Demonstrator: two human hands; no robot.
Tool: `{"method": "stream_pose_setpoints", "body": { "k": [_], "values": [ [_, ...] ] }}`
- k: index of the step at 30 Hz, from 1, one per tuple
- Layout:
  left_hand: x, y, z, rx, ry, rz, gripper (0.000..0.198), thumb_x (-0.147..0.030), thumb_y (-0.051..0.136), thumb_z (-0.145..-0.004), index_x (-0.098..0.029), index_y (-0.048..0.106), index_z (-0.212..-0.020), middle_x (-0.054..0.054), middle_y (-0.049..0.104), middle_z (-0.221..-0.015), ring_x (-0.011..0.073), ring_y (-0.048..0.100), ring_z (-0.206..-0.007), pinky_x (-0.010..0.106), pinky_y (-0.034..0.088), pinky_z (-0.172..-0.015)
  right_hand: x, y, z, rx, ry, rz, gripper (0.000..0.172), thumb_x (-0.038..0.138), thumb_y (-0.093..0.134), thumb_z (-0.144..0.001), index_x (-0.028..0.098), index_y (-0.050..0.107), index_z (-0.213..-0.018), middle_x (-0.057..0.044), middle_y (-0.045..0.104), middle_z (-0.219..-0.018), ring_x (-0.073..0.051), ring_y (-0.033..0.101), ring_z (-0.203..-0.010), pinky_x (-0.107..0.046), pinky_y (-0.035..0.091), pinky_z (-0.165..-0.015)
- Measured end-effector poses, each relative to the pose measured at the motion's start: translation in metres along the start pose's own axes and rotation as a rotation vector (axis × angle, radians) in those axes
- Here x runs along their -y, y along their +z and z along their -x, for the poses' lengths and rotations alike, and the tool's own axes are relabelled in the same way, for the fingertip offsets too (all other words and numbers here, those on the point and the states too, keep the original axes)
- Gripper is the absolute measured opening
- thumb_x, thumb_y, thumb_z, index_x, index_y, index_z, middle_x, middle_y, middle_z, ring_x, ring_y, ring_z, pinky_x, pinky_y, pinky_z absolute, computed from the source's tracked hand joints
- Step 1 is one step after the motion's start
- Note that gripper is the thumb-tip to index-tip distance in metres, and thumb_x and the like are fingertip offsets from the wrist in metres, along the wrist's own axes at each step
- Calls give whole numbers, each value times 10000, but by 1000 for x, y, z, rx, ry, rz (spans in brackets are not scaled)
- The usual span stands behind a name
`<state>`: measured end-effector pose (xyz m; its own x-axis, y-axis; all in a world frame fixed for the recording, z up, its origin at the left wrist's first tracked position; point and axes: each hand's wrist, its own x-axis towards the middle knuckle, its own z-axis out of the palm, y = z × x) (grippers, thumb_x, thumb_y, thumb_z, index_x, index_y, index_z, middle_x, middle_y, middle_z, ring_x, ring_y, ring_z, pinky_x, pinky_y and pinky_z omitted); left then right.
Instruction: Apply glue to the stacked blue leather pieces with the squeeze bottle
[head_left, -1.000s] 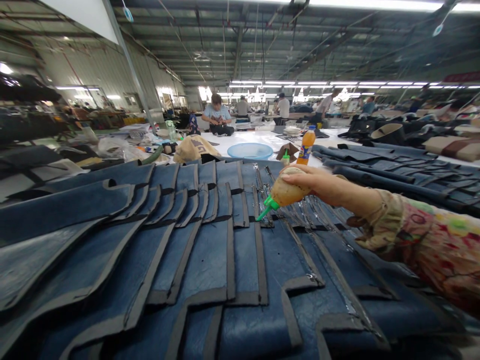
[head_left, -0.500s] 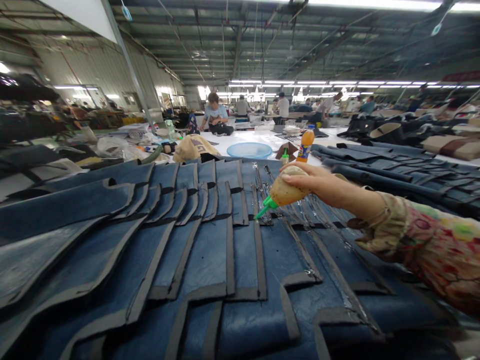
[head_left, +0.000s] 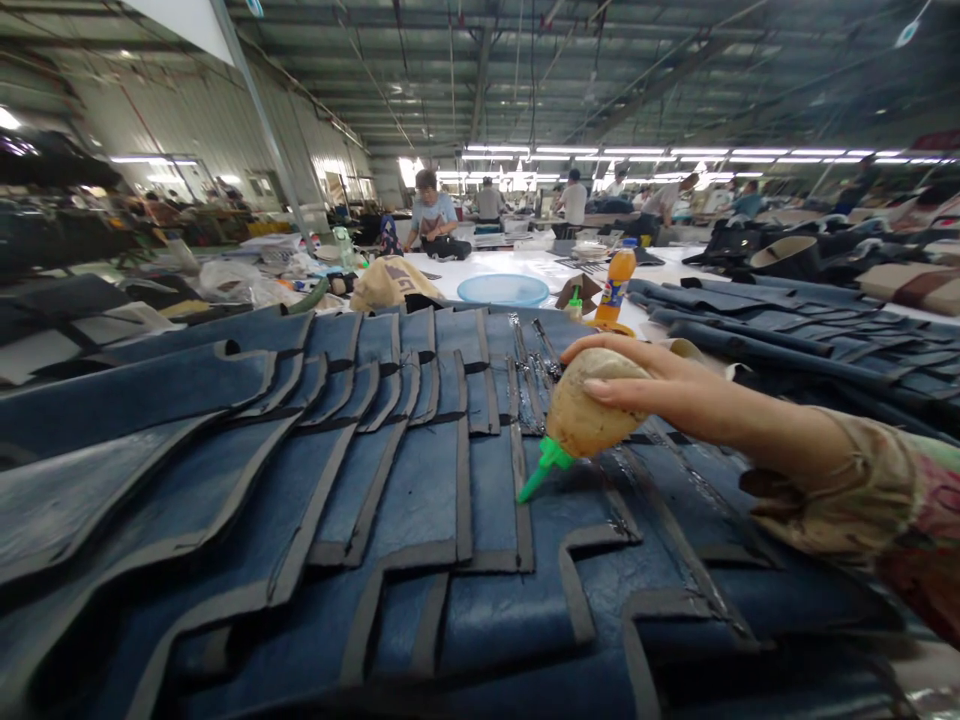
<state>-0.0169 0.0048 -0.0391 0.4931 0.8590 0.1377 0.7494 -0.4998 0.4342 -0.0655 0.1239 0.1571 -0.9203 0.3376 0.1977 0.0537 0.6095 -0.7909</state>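
Here, overlapping blue panels with grey borders cover the near surface. My right hand, grip wrapped tight around a tan squeeze bottle, tips its green nozzle onto a panel's border mid-surface. Farther back stand an orange drink bottle and blue basin.

overlapped blue panels cover bench; basin, orange bottle behind.

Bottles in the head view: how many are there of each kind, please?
Squeeze bottle with green nozzle, held in the right hand: 1
Orange drink bottle: 1
Small green-capped bottle: 1
Total: 3
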Motion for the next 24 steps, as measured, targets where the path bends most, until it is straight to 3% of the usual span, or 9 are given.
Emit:
{"method": "stream_pose_setpoints", "body": {
  "k": [4,7,9,11,14,17,19,21,24],
  "values": [
    [49,-38,-16,-104,-133,-17,489,-150,205,-830,-156,543,-476,15,361,-653,110,472,-685,256,368,-600,7,2,8,18,-7,-17,454,519,642,-719,245,607,-1079,-42,619,-964,-219,600,-851,-323,523,-716],
    [94,-83,-26,-192,-201,-30,446,-121,211,-796,-127,447,-418,16,324,-669,121,458,-720,274,388,-645,9,2,11,7,-12,-4,452,516,645,-711,247,609,-1073,-41,621,-937,-215,604,-821,-321,525,-694],
    [120,-118,-28,-333,-248,-57,411,-122,234,-782,-116,376,-396,19,310,-685,134,466,-773,290,396,-687,11,3,13,37,-9,0,439,510,646,-712,260,610,-1071,-36,624,-905,-207,606,-790,-316,525,-674],
    [137,-148,-27,-478,-263,-101,397,-128,239,-777,-115,309,-386,23,304,-701,146,474,-823,301,397,-720,14,3,16,49,-7,-3,424,503,648,-709,272,612,-1063,-30,625,-881,-201,605,-764,-312,523,-656],
    [146,-174,-22,-546,-239,-151,391,-137,249,-772,-117,249,-382,21,306,-699,147,472,-839,302,398,-735,17,5,19,31,-9,-10,416,502,648,-705,275,612,-1052,-25,629,-876,-200,606,-753,-306,516,-640],
    [140,-178,-17,-551,-238,-173,386,-171,274,-768,-119,254,-385,18,300,-693,141,467,-814,288,401,-709,18,6,21,56,-7,2,427,511,650,-707,280,606,-1064,-25,635,-892,-206,611,-765,-306,512,-641],
    [134,-168,-16,-532,-244,-172,382,-195,303,-762,-119,282,-389,18,298,-690,145,462,-806,285,401,-695,18,8,23,60,-10,4,433,523,647,-709,288,604,-1070,-23,636,-908,-212,614,-783,-311,512,-654],
    [123,-148,-16,-456,-251,-137,373,-196,326,-758,-117,325,-393,19,303,-689,150,461,-803,288,401,-692,20,10,25,47,-15,-5,442,536,640,-708,292,601,-1074,-22,635,-912,-217,616,-790,-318,514,-663],
    [95,-97,-15,-244,-227,-21,384,-143,274,-773,-116,409,-415,21,331,-694,135,472,-774,285,397,-677,21,12,26,52,-10,9,451,541,633,-713,295,593,-1089,-24,633,-907,-222,615,-789,-329,514,-673]
  ]
}}
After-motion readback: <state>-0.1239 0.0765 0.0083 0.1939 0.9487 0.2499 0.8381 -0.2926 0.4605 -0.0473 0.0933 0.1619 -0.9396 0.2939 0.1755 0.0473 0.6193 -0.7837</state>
